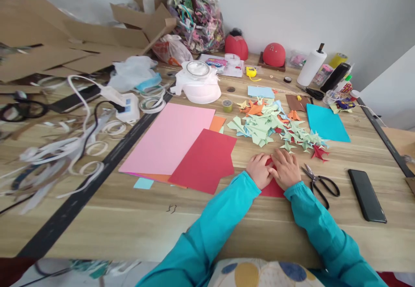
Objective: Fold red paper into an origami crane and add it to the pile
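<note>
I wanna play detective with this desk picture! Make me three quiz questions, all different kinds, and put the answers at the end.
1. True or false: the scissors lie between the right hand and the phone.

2. Pick one: what colour is the paper under the left hand and right hand?
A) Pink
B) Red
C) Blue

3. Fill in the blank: the tape measure near the back of the table is mostly ____.

Key:
1. True
2. B
3. Yellow
</note>
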`<move>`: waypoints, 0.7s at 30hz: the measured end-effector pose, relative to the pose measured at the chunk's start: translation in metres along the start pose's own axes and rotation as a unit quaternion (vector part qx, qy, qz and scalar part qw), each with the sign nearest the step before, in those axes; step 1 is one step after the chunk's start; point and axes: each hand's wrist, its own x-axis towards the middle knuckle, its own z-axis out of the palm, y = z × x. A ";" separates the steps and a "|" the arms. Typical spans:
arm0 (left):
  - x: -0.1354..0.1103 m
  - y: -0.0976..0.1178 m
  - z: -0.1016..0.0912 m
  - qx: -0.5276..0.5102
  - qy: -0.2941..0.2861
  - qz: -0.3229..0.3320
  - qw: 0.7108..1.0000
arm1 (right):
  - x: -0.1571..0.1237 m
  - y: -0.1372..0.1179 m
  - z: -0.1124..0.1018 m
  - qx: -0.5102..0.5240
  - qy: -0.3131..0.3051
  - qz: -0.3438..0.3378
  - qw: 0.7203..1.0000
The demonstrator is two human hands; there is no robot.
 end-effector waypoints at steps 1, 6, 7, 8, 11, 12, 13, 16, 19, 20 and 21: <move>0.000 0.000 0.001 -0.003 0.002 0.001 1.000 | 0.001 0.000 0.001 0.003 0.000 0.000 1.000; -0.001 -0.001 0.001 -0.010 0.010 0.005 1.000 | 0.001 0.002 0.007 0.024 0.012 0.001 1.000; -0.001 -0.001 0.001 -0.011 0.010 0.005 1.000 | 0.000 0.002 0.008 0.026 0.014 0.002 1.000; -0.001 -0.001 0.001 -0.011 0.008 0.004 1.000 | -0.001 0.003 0.010 0.027 0.017 0.002 0.999; -0.002 -0.002 0.002 -0.009 0.000 0.007 1.000 | -0.005 0.004 0.015 0.027 0.027 -0.001 0.999; -0.002 -0.003 0.002 -0.008 -0.001 0.008 1.000 | -0.006 0.004 0.016 0.027 0.030 -0.003 0.999; -0.002 -0.003 0.003 -0.007 -0.002 0.010 1.000 | -0.007 0.005 0.017 0.028 0.034 -0.004 0.999; -0.003 -0.004 0.005 -0.009 0.000 0.015 1.000 | -0.009 0.004 0.021 0.034 0.045 -0.005 0.998; -0.002 -0.006 0.006 -0.024 0.011 0.009 1.000 | -0.009 0.004 0.023 0.043 0.048 0.003 0.998; -0.002 -0.008 0.006 -0.033 0.017 0.007 0.999 | -0.009 0.004 0.024 0.047 0.048 0.008 0.998; -0.002 -0.010 0.006 -0.045 0.023 0.005 0.999 | -0.009 0.004 0.024 0.050 0.047 0.013 0.998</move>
